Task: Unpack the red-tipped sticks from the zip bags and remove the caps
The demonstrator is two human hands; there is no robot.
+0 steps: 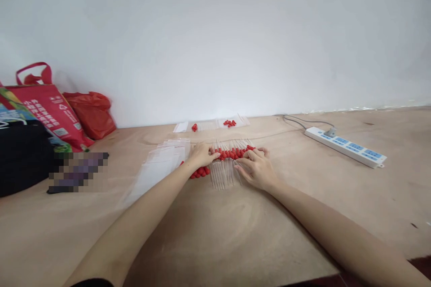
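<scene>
Honestly, the droppers, dead ahead at twelve o'clock, could scatter. The right hand lies flat and open on them; the left hand curls over their nine o'clock end, grip unclear. An uneven push might roll some under the bags.

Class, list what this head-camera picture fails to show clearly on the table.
Head view:
- Object beside black bag: pixelated patch blurs it.
- Black bag: cut off by left edge.
- Some red-capped tubes: partly hidden under left hand and right hand.
- Labels on power strip: too small.
</scene>
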